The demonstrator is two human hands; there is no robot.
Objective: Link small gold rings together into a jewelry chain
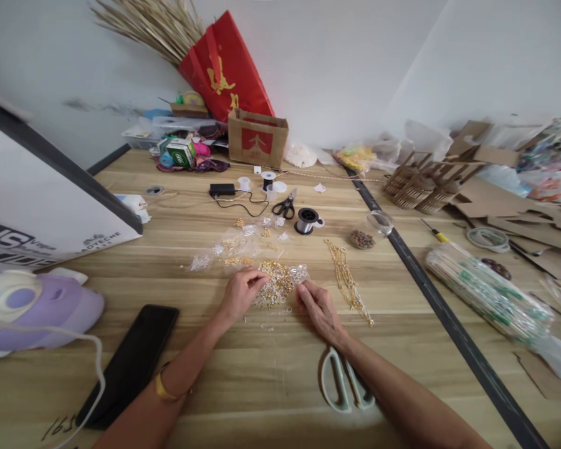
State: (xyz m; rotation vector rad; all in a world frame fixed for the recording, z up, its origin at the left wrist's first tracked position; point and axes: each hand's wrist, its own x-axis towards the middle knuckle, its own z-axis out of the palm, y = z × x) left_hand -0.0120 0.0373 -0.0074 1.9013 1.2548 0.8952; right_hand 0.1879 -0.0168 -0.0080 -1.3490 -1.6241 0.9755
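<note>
At the lower left of the frame a black phone point(133, 362) lies flat on the wooden table point(243, 386), well apart from the work. Just left of centre the left hand point(240, 294) rests palm down, its fingers curled and pinching at the left edge of a heap of small gold and silver findings point(277, 284); whether a piece is actually caught between the fingertips is too small to tell. The heap sits at centre frame, loose on clear plastic bags point(234, 246). These bits look light, hard and slippery, likely to scatter, so each is best taken singly between thumb and fingertip. Touching the heap's right edge, the right hand point(318, 310) lies half closed, fingertips down. Right of it runs a gold chain point(348, 280), and below, pale-handled scissors point(343, 388) lie partly under the forearm.
</note>
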